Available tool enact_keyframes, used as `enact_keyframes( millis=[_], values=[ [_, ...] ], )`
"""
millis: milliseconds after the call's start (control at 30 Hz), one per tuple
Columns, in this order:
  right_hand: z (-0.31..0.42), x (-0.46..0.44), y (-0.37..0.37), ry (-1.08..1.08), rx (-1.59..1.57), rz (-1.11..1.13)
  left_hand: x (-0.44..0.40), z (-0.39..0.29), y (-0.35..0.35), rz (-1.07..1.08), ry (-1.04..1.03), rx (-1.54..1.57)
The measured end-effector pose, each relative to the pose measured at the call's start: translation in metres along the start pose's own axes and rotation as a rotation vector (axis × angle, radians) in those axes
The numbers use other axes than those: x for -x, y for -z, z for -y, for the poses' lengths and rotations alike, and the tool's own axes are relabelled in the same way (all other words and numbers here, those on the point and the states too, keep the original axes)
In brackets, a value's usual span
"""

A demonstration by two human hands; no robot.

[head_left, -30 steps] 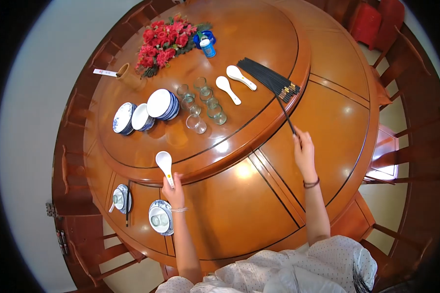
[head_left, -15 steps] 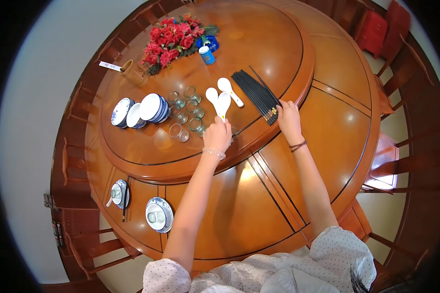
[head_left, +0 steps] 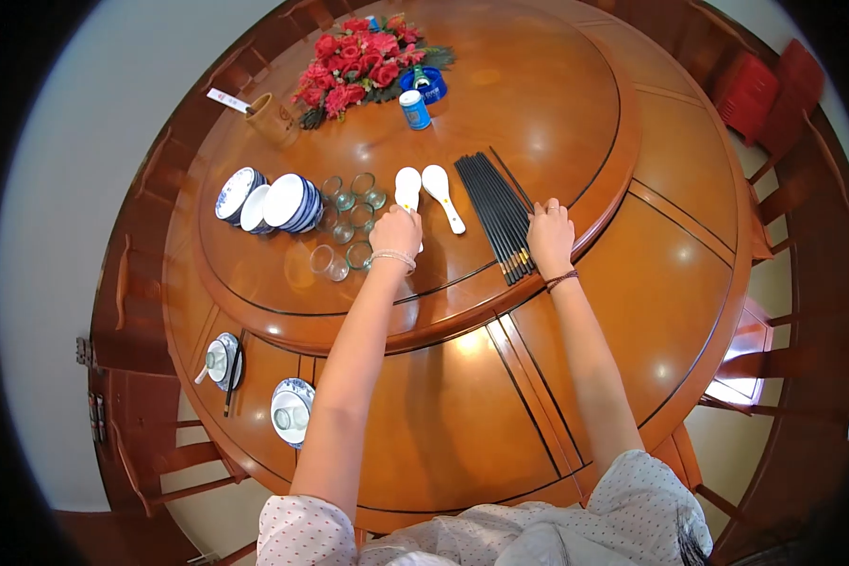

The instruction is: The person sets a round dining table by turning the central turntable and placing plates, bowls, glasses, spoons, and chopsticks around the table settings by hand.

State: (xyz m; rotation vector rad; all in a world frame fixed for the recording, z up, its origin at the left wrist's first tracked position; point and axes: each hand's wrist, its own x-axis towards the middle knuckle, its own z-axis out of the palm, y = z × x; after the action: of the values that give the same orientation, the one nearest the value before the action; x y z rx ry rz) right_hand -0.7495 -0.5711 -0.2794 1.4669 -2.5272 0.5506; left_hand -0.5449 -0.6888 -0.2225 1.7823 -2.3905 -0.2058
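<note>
My left hand (head_left: 396, 234), wearing a clear bead bracelet, is closed at a white soup spoon (head_left: 407, 187) on the raised round turntable (head_left: 283, 300). Its fingers hide the spoon's handle, and a white piece shows beneath the hand. Just right of it lies a second white spoon (head_left: 442, 196). My right hand (head_left: 551, 238), with a dark bracelet, is closed at the right edge of a row of black chopsticks (head_left: 492, 212) with gold bands near their ends. One chopstick (head_left: 511, 176) slants away from the row into its fingers. Several clear glasses (head_left: 347, 224) stand left of my left hand.
Stacks of blue-and-white bowls (head_left: 291, 203) stand left of the glasses. Farther back are red flowers (head_left: 354, 66), a blue can (head_left: 414, 110), a blue ashtray (head_left: 432, 87) and a bamboo holder (head_left: 273, 119). Place settings (head_left: 292, 411) lie on the lower table at left.
My left hand has moved left with the spoon, which now overlaps the left spoon. My right hand stays at the chopsticks' right edge. The view has shifted slightly.
</note>
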Motion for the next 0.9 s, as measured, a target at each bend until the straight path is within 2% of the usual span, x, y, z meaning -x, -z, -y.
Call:
enact_keyframes(
  millis=[67, 267, 333, 400, 467, 900],
  values=[
    [-0.002, 0.002, -0.006, 0.068, -0.088, -0.062, -0.003, 0.005, 0.001, 0.003, 0.016, -0.033],
    [-0.011, 0.01, -0.011, 0.098, -0.45, -0.039, -0.011, 0.021, -0.023, 0.064, 0.05, -0.047],
    [-0.017, 0.01, -0.01, -0.021, -0.652, 0.102, -0.01, 0.022, -0.028, 0.062, 0.059, -0.067],
    [-0.016, 0.013, -0.011, 0.03, -0.661, 0.071, -0.01, 0.026, -0.032, 0.063, 0.068, -0.073],
    [-0.012, 0.016, -0.008, -0.016, -0.708, 0.118, -0.008, 0.026, -0.033, 0.065, 0.072, -0.078],
    [0.007, 0.031, -0.011, 0.016, -0.73, 0.101, 0.005, 0.048, -0.038, 0.059, 0.096, -0.022]
  ],
)
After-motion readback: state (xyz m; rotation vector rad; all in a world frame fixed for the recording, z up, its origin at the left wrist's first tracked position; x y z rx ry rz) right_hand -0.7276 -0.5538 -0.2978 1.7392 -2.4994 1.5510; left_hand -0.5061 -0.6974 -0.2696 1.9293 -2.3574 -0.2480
